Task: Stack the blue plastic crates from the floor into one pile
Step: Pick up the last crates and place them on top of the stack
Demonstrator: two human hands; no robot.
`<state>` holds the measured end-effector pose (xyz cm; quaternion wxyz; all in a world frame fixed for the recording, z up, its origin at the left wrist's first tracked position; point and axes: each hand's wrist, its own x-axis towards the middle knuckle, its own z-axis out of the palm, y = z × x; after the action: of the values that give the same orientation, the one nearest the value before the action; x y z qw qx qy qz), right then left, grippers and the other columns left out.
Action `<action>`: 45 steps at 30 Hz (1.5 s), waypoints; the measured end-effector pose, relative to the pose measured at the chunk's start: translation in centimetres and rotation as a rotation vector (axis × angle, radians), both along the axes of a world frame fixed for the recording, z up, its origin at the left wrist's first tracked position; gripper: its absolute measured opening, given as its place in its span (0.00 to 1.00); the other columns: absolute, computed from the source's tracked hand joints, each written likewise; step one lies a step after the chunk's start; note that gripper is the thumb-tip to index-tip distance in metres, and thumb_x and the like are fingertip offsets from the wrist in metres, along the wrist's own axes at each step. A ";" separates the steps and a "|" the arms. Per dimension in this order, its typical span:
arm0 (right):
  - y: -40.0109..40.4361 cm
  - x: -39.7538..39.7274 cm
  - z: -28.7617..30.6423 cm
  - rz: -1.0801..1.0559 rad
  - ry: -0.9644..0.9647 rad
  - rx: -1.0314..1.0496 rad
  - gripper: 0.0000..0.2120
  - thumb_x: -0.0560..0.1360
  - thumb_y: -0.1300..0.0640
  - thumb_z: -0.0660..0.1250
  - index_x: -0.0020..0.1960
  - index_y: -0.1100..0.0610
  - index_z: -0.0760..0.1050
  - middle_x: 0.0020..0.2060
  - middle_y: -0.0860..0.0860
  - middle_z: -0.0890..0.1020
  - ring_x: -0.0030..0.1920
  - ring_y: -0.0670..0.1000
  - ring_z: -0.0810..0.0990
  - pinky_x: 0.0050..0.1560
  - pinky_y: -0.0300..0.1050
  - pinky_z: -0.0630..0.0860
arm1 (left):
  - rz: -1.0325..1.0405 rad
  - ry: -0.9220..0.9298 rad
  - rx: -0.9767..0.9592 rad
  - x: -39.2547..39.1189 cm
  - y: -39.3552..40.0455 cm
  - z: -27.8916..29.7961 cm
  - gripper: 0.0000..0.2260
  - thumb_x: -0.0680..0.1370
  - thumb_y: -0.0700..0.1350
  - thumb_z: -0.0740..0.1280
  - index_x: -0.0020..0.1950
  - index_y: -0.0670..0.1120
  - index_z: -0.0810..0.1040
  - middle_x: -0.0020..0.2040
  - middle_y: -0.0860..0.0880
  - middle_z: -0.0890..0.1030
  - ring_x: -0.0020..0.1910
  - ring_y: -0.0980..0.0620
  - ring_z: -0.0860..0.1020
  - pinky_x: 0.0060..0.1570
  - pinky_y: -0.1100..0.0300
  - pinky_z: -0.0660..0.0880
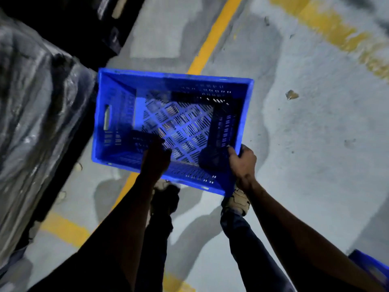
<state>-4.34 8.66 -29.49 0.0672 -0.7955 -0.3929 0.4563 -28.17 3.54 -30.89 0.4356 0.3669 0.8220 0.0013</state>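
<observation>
Blue crate [168,106], empty and tilted, held above the grey floor [305,144]: left hand [154,163] grasps its near rim, right hand [243,163] clenches the near right corner.

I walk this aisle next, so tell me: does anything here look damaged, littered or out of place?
The blue crate looks intact and empty, held by the left hand and right hand. Small scraps of debris lie loose on the floor, and the yellow line is worn in places.

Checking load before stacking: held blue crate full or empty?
Empty: the blue crate shows its bare lattice floor; the left hand and right hand grip its near rim.
</observation>
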 end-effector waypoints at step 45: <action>-40.0 9.2 66.6 -1.065 -0.078 0.902 0.07 0.68 0.56 0.74 0.37 0.58 0.80 0.29 0.52 0.75 0.32 0.48 0.70 0.33 0.45 0.70 | -0.825 -0.264 1.141 15.5 -8.0 59.4 0.27 0.74 0.45 0.73 0.69 0.35 0.70 0.64 0.35 0.73 0.64 0.35 0.71 0.67 0.47 0.63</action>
<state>4.89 -31.34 37.08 0.5914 -0.7901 -0.1026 0.1246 -12.70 -4.48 28.52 0.2368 0.8151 0.4280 0.3104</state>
